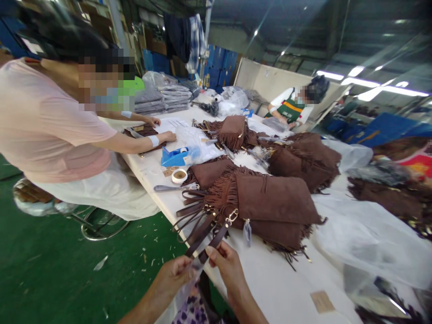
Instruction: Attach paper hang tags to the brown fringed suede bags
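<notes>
Near the table's front edge, my left hand (180, 272) pinches a clear plastic sleeve (198, 265) around the end of a dark brown strap. My right hand (224, 261) grips the dark strap (219, 236) just to the right, close to the left hand. The strap runs up to a gold clasp (232, 217) beside a stack of brown fringed suede bags (276, 198). More straps (192, 211) fan out over the edge at the left of the stack. A small clear-wrapped tag (247, 232) hangs from the front bag.
A blue tape dispenser (174, 157) and a tape roll (179, 176) lie beyond the straps. A person (57, 121) works at left, another (292, 108) across the table (263, 283). Plastic bags (371, 234) and a brown card (321, 302) lie at right.
</notes>
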Demonstrator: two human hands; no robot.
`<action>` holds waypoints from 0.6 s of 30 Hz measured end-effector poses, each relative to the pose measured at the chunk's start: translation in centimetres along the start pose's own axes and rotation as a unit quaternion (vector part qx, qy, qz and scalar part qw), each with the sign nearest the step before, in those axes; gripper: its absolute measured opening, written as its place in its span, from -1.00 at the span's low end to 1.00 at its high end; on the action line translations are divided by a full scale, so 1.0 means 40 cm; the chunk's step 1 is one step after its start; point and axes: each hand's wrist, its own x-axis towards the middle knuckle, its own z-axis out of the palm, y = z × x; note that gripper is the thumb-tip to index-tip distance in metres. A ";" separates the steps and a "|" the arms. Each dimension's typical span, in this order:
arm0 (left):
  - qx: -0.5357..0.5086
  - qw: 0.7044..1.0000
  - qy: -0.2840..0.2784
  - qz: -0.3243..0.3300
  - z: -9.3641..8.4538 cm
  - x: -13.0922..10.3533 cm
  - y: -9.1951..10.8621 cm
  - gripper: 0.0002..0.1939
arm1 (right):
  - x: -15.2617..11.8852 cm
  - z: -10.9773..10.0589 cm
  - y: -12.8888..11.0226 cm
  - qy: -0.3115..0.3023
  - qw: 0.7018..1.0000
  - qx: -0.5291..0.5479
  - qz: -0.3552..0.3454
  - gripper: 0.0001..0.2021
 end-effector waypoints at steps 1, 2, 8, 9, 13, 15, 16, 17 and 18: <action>-0.009 1.000 0.003 -0.003 0.009 0.003 0.003 -0.52 | 0.000 -0.001 0.001 0.001 1.000 -0.001 0.000 -0.67; -0.017 1.000 0.010 -0.005 0.016 0.007 0.006 -0.53 | 0.000 -0.002 0.005 0.002 1.000 -0.002 0.003 -0.67; 0.008 1.000 0.015 0.003 0.048 0.044 0.012 -0.64 | -0.007 -0.023 0.030 -0.014 1.000 0.003 0.020 -0.66; 0.020 1.000 0.016 0.001 0.051 0.051 0.012 -0.65 | -0.005 -0.033 0.029 -0.014 1.000 0.005 0.024 -0.65; 0.007 0.999 0.022 -0.028 0.056 0.076 0.002 -0.61 | 0.029 -0.073 0.001 0.085 0.994 0.034 0.054 -0.61; -0.011 0.999 0.023 -0.045 0.052 0.081 -0.001 -0.58 | 0.059 -0.083 -0.008 0.142 0.986 0.064 0.060 -0.61; -0.015 0.998 0.021 -0.053 0.049 0.082 -0.002 -0.56 | 0.073 -0.085 -0.009 0.162 0.982 0.079 0.059 -0.62; -0.014 0.998 0.017 -0.060 0.047 0.083 -0.001 -0.55 | 0.086 -0.086 -0.006 0.178 0.978 0.093 0.055 -0.63; -0.011 0.998 0.015 -0.064 0.045 0.085 0.000 -0.53 | 0.096 -0.085 -0.001 0.190 0.975 0.104 0.053 -0.64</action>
